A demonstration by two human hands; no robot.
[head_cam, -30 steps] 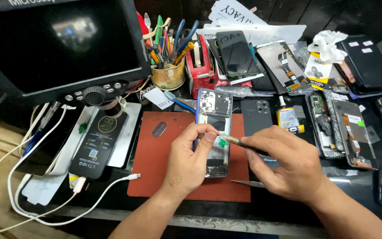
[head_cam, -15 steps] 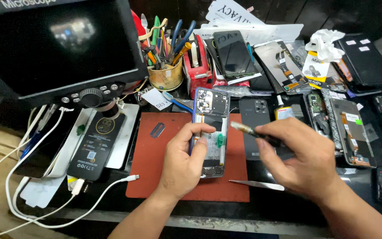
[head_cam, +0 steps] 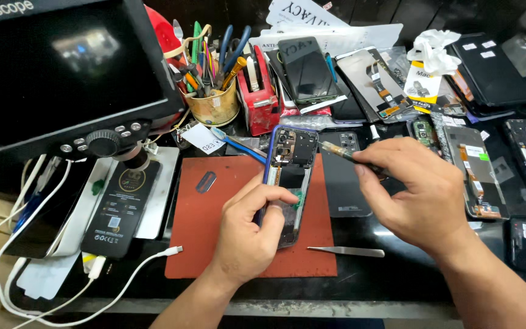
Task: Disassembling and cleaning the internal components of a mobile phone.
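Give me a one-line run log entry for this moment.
left hand: grips opened phone on red mat | right hand: holds screwdriver, tip at phone's top | tweezers: lying on mat edge

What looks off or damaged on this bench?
The opened phone in the left hand has no back cover, its boards exposed. The right hand holds a screwdriver at its top. Loose screens and phone parts lie piled haphazardly behind.

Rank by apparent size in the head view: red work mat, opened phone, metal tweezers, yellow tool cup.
1. Red rectangular work mat
2. Opened blue-edged phone, held by left hand
3. Yellow tool cup, farther away, so unsure against
4. Slim metal tweezers
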